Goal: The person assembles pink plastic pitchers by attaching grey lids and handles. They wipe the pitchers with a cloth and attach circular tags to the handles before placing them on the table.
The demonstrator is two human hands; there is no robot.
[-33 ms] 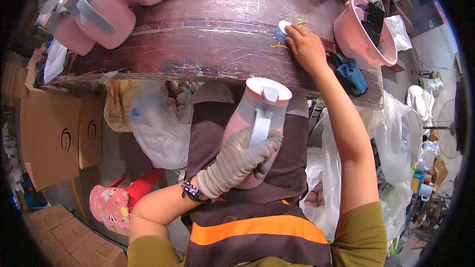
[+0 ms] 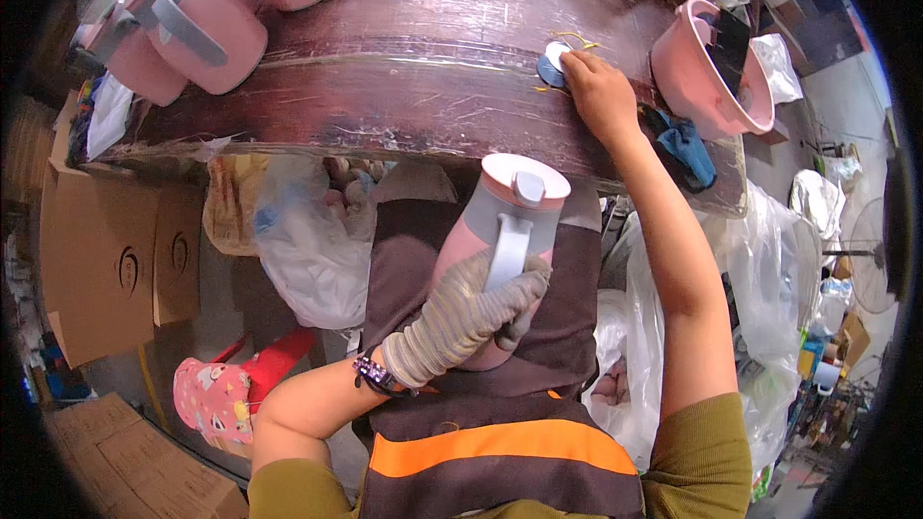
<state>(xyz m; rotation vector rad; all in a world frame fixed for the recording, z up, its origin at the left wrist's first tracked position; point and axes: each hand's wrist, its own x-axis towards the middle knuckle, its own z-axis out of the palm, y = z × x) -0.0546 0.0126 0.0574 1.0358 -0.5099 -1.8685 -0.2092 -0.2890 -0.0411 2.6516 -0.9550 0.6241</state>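
My left hand (image 2: pixel 460 322), in a grey striped knit glove, wraps around the grey handle of a pink and grey lidded jug (image 2: pixel 463 240). The jug leans over my lap, its pale lid (image 2: pixel 525 179) facing up and its base partly hidden by the glove. On the dark table, the fingers of my bare right hand (image 2: pixel 601 91) close on the edge of a round white and blue hang tag (image 2: pixel 551 71) with yellow strings (image 2: pixel 575 39). The fingertips partly cover the tag. It lies on or just above the table; I cannot tell which.
More pink jugs (image 2: pixel 223 34) stand at the table's far left. A pink basin (image 2: pixel 700 77) with a dark object inside sits at the right, beside a blue cloth (image 2: pixel 687 151). Cardboard boxes (image 2: pixel 96 259) are at the left; plastic bags (image 2: pixel 322 279) hang below the table edge (image 2: pixel 365 142).
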